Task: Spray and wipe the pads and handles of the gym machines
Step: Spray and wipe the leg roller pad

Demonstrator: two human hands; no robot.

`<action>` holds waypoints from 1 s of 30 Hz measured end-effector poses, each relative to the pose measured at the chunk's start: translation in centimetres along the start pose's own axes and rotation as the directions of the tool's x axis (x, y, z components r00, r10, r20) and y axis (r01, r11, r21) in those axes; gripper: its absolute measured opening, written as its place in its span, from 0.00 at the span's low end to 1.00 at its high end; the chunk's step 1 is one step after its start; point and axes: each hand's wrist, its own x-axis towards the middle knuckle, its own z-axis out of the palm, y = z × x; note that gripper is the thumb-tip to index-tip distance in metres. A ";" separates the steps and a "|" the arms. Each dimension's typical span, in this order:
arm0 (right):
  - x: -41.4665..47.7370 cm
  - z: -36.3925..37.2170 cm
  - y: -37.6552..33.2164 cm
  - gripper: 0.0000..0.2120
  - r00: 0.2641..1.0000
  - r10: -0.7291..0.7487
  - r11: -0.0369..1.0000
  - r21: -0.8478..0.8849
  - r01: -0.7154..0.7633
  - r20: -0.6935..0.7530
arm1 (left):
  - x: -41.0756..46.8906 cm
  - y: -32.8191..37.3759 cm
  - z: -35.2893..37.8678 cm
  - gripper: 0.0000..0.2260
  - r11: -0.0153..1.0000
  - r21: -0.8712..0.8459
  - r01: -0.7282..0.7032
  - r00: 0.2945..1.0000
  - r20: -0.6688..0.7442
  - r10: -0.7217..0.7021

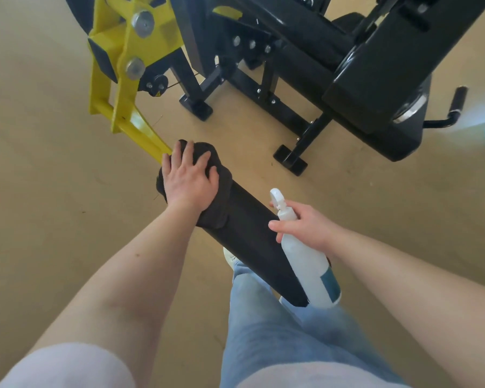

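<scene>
We lay our left hand (189,177) flat on the dark cloth (214,212), with the fingers spread and not curled. It presses the cloth on the far end of the black roller pad (252,239), close to where the pad meets the yellow arm (135,127). The open palm gives a broad contact, so we think the cloth can follow the round surface and not bunch up. The cloth covers only that far end, and the near part of the pad is bare.

Our right hand (305,222) is wrapped around the neck of the white spray bottle (308,264), with one finger up by the trigger (we cannot tell if it touches it). The bottle hangs just beside the near end of the pad, and the nozzle points away from us. We judge it is held ready there so that the bare part can be sprayed without putting the cloth down.

The pad hangs above the floor (53,163), in front of the black machine frame (291,51). No hand is on the frame's black handle (459,99).
</scene>
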 end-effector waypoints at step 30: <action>-7.6 -8.8 10.4 0.21 0.998 -0.056 0.998 0.008 0.056 -0.018 | -22.3 19.1 7.5 0.19 0.767 -0.199 -0.610 0.757 0.141 0.638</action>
